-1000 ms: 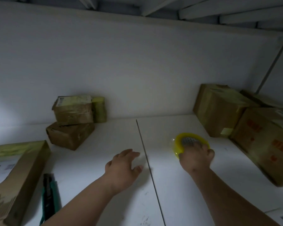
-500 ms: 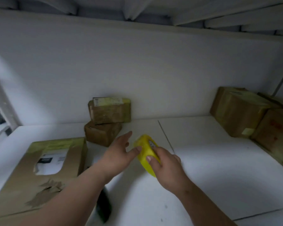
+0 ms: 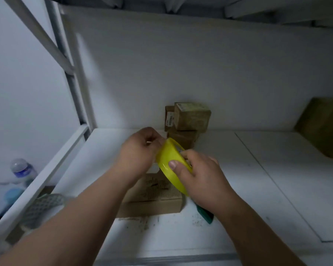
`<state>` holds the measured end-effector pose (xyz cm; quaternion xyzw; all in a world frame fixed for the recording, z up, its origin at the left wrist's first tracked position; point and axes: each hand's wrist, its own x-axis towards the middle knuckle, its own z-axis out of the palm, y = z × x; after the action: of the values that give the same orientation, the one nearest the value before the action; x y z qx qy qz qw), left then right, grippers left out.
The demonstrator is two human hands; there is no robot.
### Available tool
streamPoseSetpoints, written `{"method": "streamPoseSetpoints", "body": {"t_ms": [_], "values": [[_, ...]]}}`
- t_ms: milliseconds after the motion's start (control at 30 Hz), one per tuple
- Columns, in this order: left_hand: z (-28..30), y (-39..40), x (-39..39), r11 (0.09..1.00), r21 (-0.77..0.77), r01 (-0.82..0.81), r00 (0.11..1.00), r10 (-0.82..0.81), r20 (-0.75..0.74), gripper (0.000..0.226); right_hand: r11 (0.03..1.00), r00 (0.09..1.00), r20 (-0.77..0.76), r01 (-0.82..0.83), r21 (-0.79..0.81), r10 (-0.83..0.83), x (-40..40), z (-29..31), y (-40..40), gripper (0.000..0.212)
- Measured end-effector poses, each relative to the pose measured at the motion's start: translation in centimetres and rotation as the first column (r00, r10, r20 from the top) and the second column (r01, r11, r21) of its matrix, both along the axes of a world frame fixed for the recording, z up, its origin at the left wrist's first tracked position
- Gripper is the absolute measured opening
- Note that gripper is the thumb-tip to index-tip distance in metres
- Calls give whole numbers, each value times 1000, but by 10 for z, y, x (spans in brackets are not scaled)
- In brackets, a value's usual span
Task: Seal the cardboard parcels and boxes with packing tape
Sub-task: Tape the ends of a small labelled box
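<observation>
Currently one yellow tape roll hovering above flat cardboard parcel lying on white shelf. Three small boxes stacking at back wall, one big box sitting far right. Right hand gripping roll, thumb curling over rim. Left hand pinching at roll's upper edge, fingers curling. One green tool peeking out under right wrist.

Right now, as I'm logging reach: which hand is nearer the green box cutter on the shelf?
Right. The right hand holds the yellow tape roll directly above the green box cutter; the left hand is farther up-left, at the roll's edge.
</observation>
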<state>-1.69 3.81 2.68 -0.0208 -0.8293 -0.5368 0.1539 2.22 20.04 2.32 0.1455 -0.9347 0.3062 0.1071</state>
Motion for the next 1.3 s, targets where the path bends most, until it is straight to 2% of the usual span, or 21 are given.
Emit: {"method": "streamPoseSetpoints", "body": {"t_ms": [67,167,233,300,400,500,600,667,767,833,900,1033,1100,1233,1300], "values": [[8,-16,4,993,120,-13,1000,12,8,13,997,998,7,-55,-52,55,0,11,-12,46],[13,-31,13,971,235,-42,999,34,38,21,941,977,147,-100,-323,154,-1,18,-21,40],[12,-37,19,970,228,-89,995,76,62,21,881,921,244,-173,-440,302,0,15,-21,46],[12,-43,25,968,207,-141,989,129,70,19,833,837,317,-258,-490,446,2,6,-17,45],[16,-52,35,929,314,-195,980,173,98,21,790,745,379,-315,-525,549,5,-7,-10,53],[17,-58,48,886,393,-248,968,214,128,20,764,775,320,-301,-570,545,4,-7,-4,59],[12,-70,56,834,451,-319,948,281,151,19,796,846,275,-250,-551,456,-1,-4,5,75],[5,-78,61,799,494,-343,939,296,172,20,813,860,265,-251,-525,436,-2,0,15,66],[-4,-90,63,715,595,-368,929,313,198,25,796,824,279,-297,-527,492,-3,9,38,53],[-8,-98,61,655,648,-389,919,327,221,27,810,827,286,-300,-504,484,-4,14,52,64],[-16,-106,56,658,631,-411,910,338,239,25,853,871,290,-233,-468,397,-8,15,62,70],[-51,-107,48,741,477,-472,876,335,347,19,965,938,318,-59,-256,141,-18,15,65,34],[-68,-106,45,753,426,-501,852,342,397,18,997,940,340,-13,-80,40,-23,12,60,30],[-89,-104,38,794,325,-514,842,393,371,28,981,937,329,56,183,-115,-35,4,48,14],[-94,-103,36,817,273,-507,844,408,348,29,955,941,290,90,282,-174,-39,2,43,15]]}}
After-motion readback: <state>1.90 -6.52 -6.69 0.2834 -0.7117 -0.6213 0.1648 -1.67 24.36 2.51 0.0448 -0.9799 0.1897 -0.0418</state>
